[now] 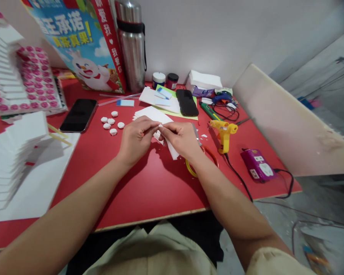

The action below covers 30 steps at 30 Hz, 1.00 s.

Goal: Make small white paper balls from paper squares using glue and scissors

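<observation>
Both of my hands meet over the middle of the red table (pixel 149 183). My left hand (pixel 137 138) and my right hand (pixel 181 138) pinch a small white paper piece (pixel 158 133) between their fingertips. A white strip (pixel 172 152) hangs down from under my right hand. A stack of white paper (pixel 153 113) lies just behind my fingers. Several small white round discs (pixel 112 122) lie on the table to the left of my left hand. Scissors with orange and yellow handles (pixel 202 152) lie under my right wrist.
A yellow glue gun (pixel 224 134) stands right of my hands, its cord running to a purple power strip (pixel 257 165). Two black phones (pixel 79 115) (pixel 187 102) lie on the table. A steel flask (pixel 132 46), a printed box (pixel 80 42), sticker sheets (pixel 37 78) and stacked white cards (pixel 14 152) fill the left.
</observation>
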Each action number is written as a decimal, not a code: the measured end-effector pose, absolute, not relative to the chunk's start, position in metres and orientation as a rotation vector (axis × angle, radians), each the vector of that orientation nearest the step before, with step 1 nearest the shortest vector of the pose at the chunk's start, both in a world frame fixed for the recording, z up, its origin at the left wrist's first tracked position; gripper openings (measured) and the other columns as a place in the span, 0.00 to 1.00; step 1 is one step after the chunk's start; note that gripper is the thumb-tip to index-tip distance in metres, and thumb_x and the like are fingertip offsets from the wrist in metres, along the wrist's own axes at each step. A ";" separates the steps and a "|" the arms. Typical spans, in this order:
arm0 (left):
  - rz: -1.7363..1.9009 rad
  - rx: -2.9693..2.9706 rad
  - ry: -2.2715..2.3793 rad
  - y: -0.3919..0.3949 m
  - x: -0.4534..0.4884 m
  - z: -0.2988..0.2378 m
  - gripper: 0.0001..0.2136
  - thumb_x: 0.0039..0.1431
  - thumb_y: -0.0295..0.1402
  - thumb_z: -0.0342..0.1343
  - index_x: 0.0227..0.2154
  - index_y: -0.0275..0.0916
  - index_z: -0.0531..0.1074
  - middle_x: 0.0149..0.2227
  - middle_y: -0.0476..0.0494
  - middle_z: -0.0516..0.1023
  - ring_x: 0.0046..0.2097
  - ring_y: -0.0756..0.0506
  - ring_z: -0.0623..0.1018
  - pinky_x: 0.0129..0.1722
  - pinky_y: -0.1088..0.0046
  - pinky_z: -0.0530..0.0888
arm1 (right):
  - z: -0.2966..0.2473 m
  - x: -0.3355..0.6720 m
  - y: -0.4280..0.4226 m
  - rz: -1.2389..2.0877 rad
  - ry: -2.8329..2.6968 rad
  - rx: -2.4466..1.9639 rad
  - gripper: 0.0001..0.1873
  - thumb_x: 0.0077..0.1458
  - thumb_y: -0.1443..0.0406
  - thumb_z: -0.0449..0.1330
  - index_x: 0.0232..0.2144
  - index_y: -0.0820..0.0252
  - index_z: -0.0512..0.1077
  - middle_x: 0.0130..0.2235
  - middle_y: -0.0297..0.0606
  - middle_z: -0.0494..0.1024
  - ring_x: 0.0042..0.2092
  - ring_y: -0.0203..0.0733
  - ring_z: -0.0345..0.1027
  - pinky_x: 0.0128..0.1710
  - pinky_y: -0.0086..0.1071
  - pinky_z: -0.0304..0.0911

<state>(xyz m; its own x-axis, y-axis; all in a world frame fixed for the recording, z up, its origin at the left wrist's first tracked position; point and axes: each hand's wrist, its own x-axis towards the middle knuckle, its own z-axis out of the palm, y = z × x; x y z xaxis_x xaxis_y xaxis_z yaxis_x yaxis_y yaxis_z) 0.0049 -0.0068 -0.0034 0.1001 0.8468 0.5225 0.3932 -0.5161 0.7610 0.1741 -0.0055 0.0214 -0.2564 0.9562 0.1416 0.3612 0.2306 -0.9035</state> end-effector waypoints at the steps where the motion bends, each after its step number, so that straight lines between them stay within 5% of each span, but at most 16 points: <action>1: 1.411 2.020 1.231 -0.008 0.005 -0.003 0.10 0.66 0.32 0.56 0.37 0.42 0.83 0.35 0.42 0.81 0.39 0.44 0.78 0.42 0.66 0.75 | 0.021 0.173 -0.006 1.078 -1.702 -1.225 0.17 0.63 0.58 0.61 0.25 0.61 0.78 0.24 0.36 0.78 0.24 0.36 0.70 0.27 0.30 0.62; 8: 1.427 2.143 1.325 -0.012 0.009 -0.002 0.10 0.68 0.32 0.53 0.41 0.40 0.81 0.39 0.40 0.82 0.42 0.42 0.78 0.46 0.65 0.74 | 0.026 0.168 -0.010 1.304 -1.431 -1.176 0.15 0.61 0.58 0.63 0.26 0.61 0.77 0.23 0.36 0.78 0.25 0.37 0.73 0.26 0.28 0.68; 16: 1.411 1.926 1.328 -0.012 0.005 0.002 0.08 0.66 0.35 0.56 0.39 0.40 0.80 0.39 0.44 0.82 0.41 0.44 0.79 0.46 0.66 0.75 | 0.025 0.177 0.008 2.096 -0.882 -1.026 0.16 0.71 0.60 0.52 0.38 0.65 0.74 0.30 0.43 0.81 0.29 0.39 0.75 0.35 0.37 0.78; 21: 1.410 1.961 1.283 -0.012 0.005 0.004 0.07 0.66 0.32 0.56 0.38 0.40 0.80 0.39 0.43 0.83 0.43 0.43 0.79 0.47 0.66 0.74 | 0.024 0.180 0.006 2.075 -0.872 -0.945 0.11 0.68 0.61 0.58 0.37 0.64 0.74 0.28 0.34 0.76 0.25 0.33 0.67 0.28 0.31 0.75; 30: 1.395 1.923 1.255 -0.013 0.005 0.007 0.08 0.66 0.32 0.56 0.39 0.38 0.80 0.38 0.43 0.83 0.41 0.45 0.79 0.44 0.68 0.74 | 0.022 0.181 0.004 1.896 -1.082 -0.951 0.17 0.49 0.58 0.75 0.37 0.62 0.79 0.31 0.34 0.77 0.29 0.34 0.70 0.30 0.32 0.74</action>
<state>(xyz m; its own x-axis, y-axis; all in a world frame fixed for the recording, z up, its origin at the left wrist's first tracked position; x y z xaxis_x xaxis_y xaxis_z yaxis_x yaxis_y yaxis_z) 0.0047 -0.0128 0.0067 0.0744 0.8627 0.5002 0.4070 -0.4841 0.7746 0.1810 0.0043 0.0218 -0.4495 0.8617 -0.2353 -0.2358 -0.3685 -0.8992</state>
